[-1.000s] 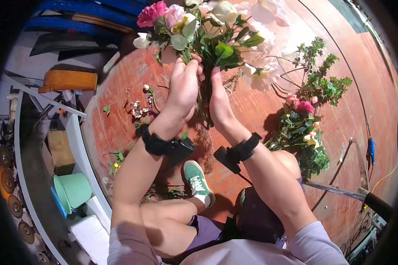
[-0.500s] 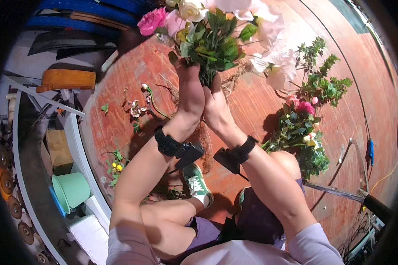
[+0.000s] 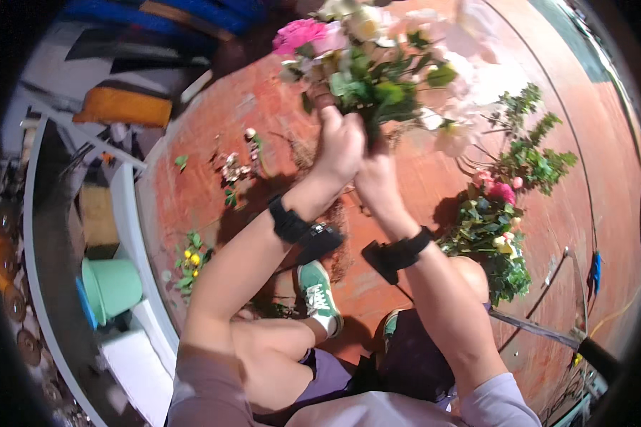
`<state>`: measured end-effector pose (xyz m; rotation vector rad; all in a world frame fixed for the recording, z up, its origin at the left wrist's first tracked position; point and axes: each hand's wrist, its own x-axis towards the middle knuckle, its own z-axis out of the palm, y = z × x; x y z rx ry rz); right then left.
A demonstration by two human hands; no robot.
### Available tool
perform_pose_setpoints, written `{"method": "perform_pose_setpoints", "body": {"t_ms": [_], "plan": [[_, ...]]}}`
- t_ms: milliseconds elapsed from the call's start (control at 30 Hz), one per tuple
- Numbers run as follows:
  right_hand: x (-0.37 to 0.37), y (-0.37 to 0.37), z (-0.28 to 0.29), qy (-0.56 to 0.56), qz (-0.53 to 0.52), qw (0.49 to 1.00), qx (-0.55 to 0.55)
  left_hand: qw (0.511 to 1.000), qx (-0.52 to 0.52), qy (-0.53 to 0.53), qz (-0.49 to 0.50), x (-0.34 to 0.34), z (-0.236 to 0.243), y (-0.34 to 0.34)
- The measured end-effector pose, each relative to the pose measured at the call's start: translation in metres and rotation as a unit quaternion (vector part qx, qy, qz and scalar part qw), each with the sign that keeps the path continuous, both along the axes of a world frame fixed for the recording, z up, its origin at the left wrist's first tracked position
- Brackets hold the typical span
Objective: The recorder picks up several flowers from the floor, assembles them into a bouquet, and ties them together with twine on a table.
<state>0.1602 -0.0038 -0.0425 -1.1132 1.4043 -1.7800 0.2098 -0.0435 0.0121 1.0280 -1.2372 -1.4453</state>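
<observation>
A big bouquet of pink, white and cream flowers with green leaves is held up in front of me by its stems. My left hand is closed round the stems from the left, its fingers partly blurred. Just right of it, my right hand is closed at the lower stem ends, and the two hands touch. Brown, frayed wrapping strands hang or lie below the hands; whether they join the bouquet I cannot tell. Both wrists carry black straps with small devices.
On the reddish floor at right lie a flower bunch and leafy green sprigs. Small loose blossoms and a yellow-flowered sprig lie at left. A green bucket and an orange box stand further left.
My hands have moved right with the bouquet, which is now blurred by motion. The view has also turned a little. Both hands keep hold of the stems.
</observation>
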Motion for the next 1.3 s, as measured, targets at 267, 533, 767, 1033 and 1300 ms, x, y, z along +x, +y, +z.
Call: {"method": "perform_pose_setpoints", "body": {"t_ms": [267,533,767,1033,1300], "plan": [[-0.019,0.005,0.013,-0.067,0.108,0.978,0.166,0.999,0.012,0.036,-0.038,0.013,0.003,-0.012],[-0.018,0.003,0.003,0.008,0.059,0.998,0.007,0.989,-0.109,-0.104,0.003,0.026,0.02,-0.006],[-0.021,0.008,0.026,0.033,0.057,0.997,0.044,0.988,-0.115,-0.088,-0.044,0.029,0.039,-0.012],[-0.022,0.008,0.023,-0.024,0.107,0.991,0.073,0.979,-0.146,-0.136,-0.05,0.036,0.041,-0.02],[-0.017,0.007,0.021,-0.043,0.086,0.993,0.064,0.975,-0.078,-0.202,-0.046,0.045,0.051,-0.029]]}}
